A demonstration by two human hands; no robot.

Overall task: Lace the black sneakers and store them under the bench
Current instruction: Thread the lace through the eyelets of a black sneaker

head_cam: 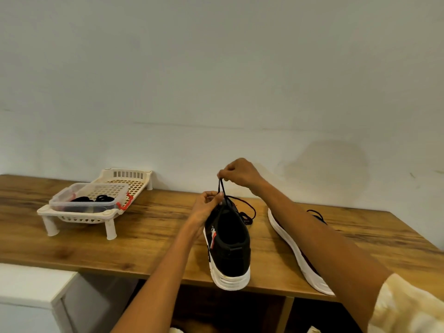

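A black sneaker [228, 246] with a white sole stands on the wooden bench top [149, 246], heel toward me and jutting over the front edge. My left hand [207, 207] pinches its black lace [221, 186] at the tongue. My right hand [237, 174] pinches the same lace higher up and holds it taut. More lace [247, 212] trails loose beyond the toe. The second black sneaker [295, 251] lies on its side to the right, sole facing me, partly hidden by my right arm.
At the back left stands a cream plastic rack [79, 218] on short legs, carrying a clear tub [89, 198] with black laces inside. A white cabinet [31, 289] sits lower left. Open compartments [230, 311] lie beneath the bench. A wall rises behind.
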